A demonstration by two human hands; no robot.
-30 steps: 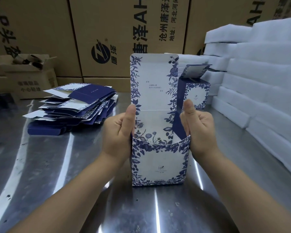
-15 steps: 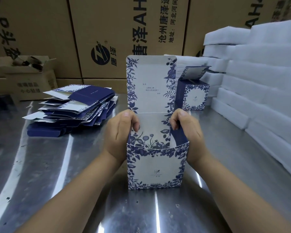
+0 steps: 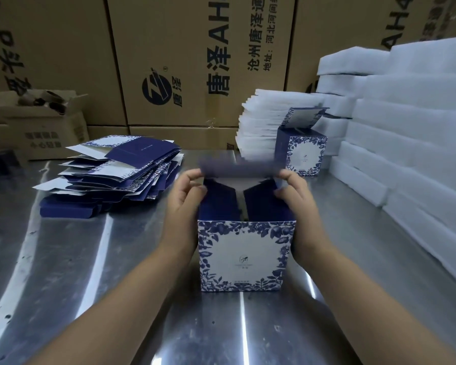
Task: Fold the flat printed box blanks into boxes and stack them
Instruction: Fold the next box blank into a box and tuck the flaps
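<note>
Box: stands upright on the bench, centre, between both hands; floral blue-and-white front faces the camera, top open.
Side flaps: 2 navy flaps folded inward over the opening.
Lid flap: motion-blurred, lying across the far top edge.
Left hand: fingers and thumb pinch the lid flap's left end.
Right hand: pinches the lid flap's right end, palm beside the box's right wall.
Flat blanks: loose pile on the bench, to the left, apart from the box.
Finished box: behind, right, lid raised.
Foam slabs: white, stacked along the right edge.
Cartons: printed brown wall at the back.
</note>
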